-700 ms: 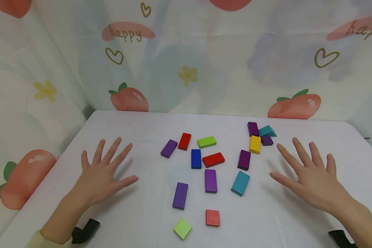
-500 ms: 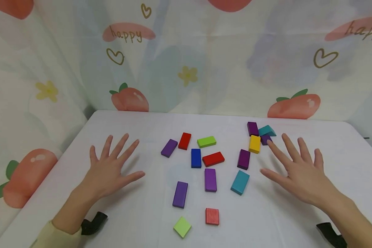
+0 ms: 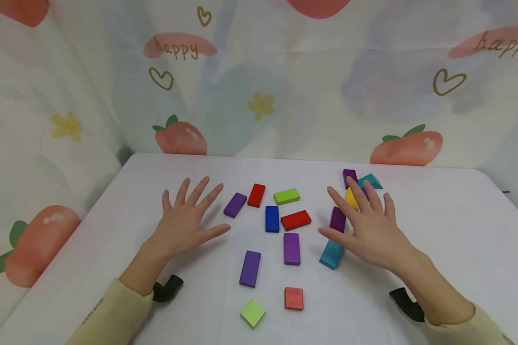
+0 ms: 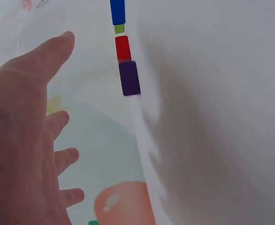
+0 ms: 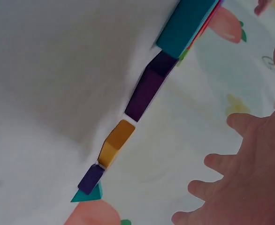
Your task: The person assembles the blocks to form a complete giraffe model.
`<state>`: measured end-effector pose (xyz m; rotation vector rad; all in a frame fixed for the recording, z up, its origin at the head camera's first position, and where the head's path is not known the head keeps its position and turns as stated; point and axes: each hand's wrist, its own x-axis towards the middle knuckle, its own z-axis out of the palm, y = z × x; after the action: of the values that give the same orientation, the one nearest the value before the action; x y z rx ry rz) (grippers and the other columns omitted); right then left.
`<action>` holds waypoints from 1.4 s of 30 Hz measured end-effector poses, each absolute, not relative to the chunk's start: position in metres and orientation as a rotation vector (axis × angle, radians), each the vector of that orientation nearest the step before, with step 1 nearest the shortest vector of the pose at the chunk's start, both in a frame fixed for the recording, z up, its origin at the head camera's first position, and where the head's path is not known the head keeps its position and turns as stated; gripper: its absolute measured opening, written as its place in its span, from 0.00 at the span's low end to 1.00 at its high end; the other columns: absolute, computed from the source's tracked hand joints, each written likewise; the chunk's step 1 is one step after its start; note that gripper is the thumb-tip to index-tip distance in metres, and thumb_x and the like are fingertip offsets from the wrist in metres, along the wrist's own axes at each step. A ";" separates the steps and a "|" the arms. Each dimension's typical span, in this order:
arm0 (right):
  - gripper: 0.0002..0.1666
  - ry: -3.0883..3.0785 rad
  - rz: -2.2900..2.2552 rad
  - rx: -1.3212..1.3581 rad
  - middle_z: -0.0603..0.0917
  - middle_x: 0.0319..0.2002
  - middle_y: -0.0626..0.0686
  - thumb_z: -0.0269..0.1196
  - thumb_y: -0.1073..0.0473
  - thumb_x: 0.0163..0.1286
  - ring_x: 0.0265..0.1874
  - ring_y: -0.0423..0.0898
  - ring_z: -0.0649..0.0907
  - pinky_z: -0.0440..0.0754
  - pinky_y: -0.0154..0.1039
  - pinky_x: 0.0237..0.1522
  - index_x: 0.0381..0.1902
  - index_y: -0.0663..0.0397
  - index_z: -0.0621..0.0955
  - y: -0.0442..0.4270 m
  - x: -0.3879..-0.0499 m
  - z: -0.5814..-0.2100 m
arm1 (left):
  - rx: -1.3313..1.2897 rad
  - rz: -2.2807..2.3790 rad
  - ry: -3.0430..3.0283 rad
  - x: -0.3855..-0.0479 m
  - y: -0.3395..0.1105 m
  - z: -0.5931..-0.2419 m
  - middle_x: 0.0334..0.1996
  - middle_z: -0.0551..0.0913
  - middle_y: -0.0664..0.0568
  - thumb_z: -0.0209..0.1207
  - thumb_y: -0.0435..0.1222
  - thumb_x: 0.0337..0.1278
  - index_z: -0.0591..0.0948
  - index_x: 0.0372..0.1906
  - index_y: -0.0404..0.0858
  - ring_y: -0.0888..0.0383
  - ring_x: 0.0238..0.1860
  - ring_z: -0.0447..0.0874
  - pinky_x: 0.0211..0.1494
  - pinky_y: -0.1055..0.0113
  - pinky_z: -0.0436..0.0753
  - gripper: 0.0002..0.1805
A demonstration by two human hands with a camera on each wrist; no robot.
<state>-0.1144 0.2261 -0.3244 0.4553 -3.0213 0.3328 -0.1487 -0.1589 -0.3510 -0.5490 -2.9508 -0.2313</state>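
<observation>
Left hand (image 3: 183,225) and right hand (image 3: 371,230) hover over the white table (image 3: 203,316), both empty, fingers spread, touching no block as far as I can see. Blocks lie scattered between them, plus a tight bunch far right. Tabletop looks smooth, so a light brush would probably slide a block off its spot.

Left black fitting (image 3: 168,289) and right black fitting (image 3: 407,305) sit on the inner sides of the wrists. Drop a wrist mid-reach and one could sweep the near blocks.

Teal block (image 3: 330,255) and dark purple block (image 3: 337,219) are partly masked by the right hand in head view; wrist view shows clearance. Main worry: blocked sight, misjudged depth, thumb knocks the teal one.

Purple block (image 3: 235,205) is nearest the left fingertips, red block (image 3: 256,195) just beside it. Spread fingers coming in would likely nudge both.

Yellow block (image 5: 116,143) and teal wedge (image 3: 372,180) are in the bunch. Can't tell which ones touch; pulling one could drag its neighbours.

Smallest: coral square (image 3: 294,298) and lime square (image 3: 253,313), nearest the body. Low and small, so a sloppy pinch would probably slip.
</observation>
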 end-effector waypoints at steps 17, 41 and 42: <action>0.55 -2.996 0.474 0.647 0.64 0.73 0.62 0.66 0.30 0.62 0.70 0.65 0.63 0.52 0.69 0.70 0.80 0.43 0.60 0.149 -0.139 -0.331 | -0.644 -0.475 -2.902 -0.192 -0.104 -0.361 0.74 0.63 0.47 0.64 0.61 0.57 0.61 0.79 0.53 0.42 0.74 0.54 0.69 0.29 0.56 0.47; 0.31 -2.997 0.926 0.654 0.82 0.45 0.53 0.71 0.41 0.63 0.45 0.51 0.79 0.83 0.46 0.44 0.58 0.48 0.76 0.128 -0.159 -0.348 | -0.674 -0.554 -2.956 -0.217 -0.083 -0.373 0.62 0.79 0.49 0.66 0.54 0.60 0.76 0.67 0.51 0.47 0.63 0.71 0.66 0.37 0.64 0.31; 0.31 -2.995 0.913 0.652 0.82 0.43 0.53 0.71 0.40 0.63 0.44 0.51 0.79 0.82 0.45 0.42 0.57 0.48 0.77 0.129 -0.160 -0.349 | -0.674 -0.557 -2.953 -0.217 -0.083 -0.373 0.61 0.80 0.49 0.66 0.54 0.60 0.76 0.67 0.51 0.47 0.63 0.71 0.66 0.37 0.63 0.31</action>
<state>-0.1598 0.1286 -0.3488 0.6522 -2.9952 0.9127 -0.2173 -0.0830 -0.3728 -0.6744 -2.9534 -0.5565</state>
